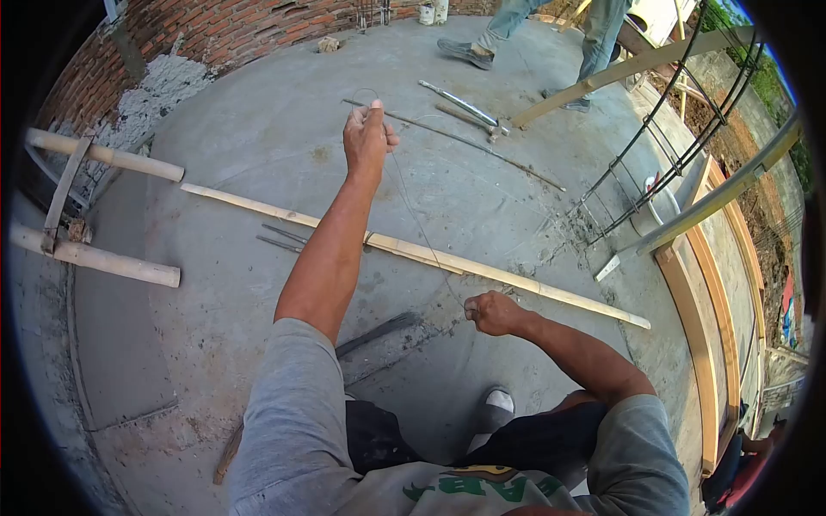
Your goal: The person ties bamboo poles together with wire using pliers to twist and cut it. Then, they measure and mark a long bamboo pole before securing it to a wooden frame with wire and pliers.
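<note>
A thin wire (414,213) runs at a slant between my two hands above the concrete floor. My left hand (368,139) is stretched far forward, fingers closed on the wire, with a curled end looping above the thumb. Nearer my body, my right hand (491,312) is closed in a pinch at the wire's lower end. Beneath it lies a long pale wooden strip (551,291), crossing the floor. Two dark metal handles (284,237) stick out beside my left forearm, their other end hidden. A bundle of dark wires (383,332) rests on the floor near my knees.
A steel rod (456,144) and a metal tube (463,105) lie ahead. Bamboo poles (120,263) lie at left. A rebar cage (658,155), a bucket (651,215) and curved wooden boards (695,344) stand at right. Another person's legs (508,30) are at the back.
</note>
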`<action>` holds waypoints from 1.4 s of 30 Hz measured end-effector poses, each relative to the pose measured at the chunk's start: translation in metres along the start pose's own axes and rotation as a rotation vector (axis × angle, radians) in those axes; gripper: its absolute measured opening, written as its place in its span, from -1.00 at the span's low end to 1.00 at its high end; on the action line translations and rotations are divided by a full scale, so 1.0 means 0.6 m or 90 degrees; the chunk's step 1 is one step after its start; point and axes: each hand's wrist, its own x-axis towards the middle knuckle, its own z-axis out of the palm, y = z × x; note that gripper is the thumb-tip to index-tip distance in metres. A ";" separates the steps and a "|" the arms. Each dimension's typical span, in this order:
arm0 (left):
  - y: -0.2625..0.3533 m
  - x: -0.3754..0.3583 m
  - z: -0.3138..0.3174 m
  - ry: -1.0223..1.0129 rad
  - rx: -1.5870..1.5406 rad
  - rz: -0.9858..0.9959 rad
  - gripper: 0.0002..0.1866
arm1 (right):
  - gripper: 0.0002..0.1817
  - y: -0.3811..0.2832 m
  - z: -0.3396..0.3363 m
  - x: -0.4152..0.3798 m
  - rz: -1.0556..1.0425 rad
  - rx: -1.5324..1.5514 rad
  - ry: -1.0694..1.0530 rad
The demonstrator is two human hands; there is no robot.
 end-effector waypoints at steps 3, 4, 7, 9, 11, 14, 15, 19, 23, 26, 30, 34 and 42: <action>0.018 0.012 -0.016 0.026 -0.010 0.023 -0.61 | -0.85 -0.024 -0.010 -0.012 0.015 0.023 -0.021; 0.021 0.016 -0.021 0.032 -0.012 0.030 -0.61 | -0.85 -0.028 -0.012 -0.013 0.004 0.029 -0.026; 0.022 0.030 -0.042 0.061 0.007 0.081 -0.66 | -0.86 -0.027 -0.019 -0.006 -0.029 0.043 -0.030; 0.022 0.035 -0.059 0.082 -0.021 0.080 -0.70 | -0.85 -0.021 -0.017 -0.001 -0.054 0.047 -0.020; 0.001 0.070 -0.088 0.100 0.050 0.158 -0.73 | -0.85 -0.024 -0.020 0.004 -0.046 0.050 -0.047; -0.066 0.146 -0.151 0.160 0.237 0.338 -0.71 | -0.82 -0.038 -0.027 -0.001 -0.057 0.076 -0.066; -0.046 0.129 -0.143 0.188 0.184 0.274 -0.69 | -0.81 -0.043 -0.027 0.000 -0.071 0.084 -0.064; 0.011 0.085 -0.133 0.239 -0.002 0.072 -0.64 | -0.78 -0.105 -0.047 -0.011 -0.040 0.229 -0.281; -0.002 0.086 -0.160 0.260 0.126 0.152 -0.63 | -0.78 -0.189 -0.099 -0.049 -0.239 0.261 -0.337; -0.013 0.095 -0.183 0.267 0.102 0.105 -0.59 | -0.80 -0.212 -0.128 -0.068 -0.356 0.353 -0.281; -0.042 0.087 -0.201 0.337 0.127 0.117 -0.56 | -0.74 -0.239 -0.206 -0.110 -0.361 0.496 0.185; -0.052 0.104 -0.205 0.301 -0.017 0.098 -0.57 | -0.75 -0.169 -0.238 -0.071 -0.076 0.530 0.547; 0.021 0.090 -0.137 0.082 -0.247 -0.042 -0.56 | -0.76 -0.047 -0.079 0.005 0.029 0.070 -0.105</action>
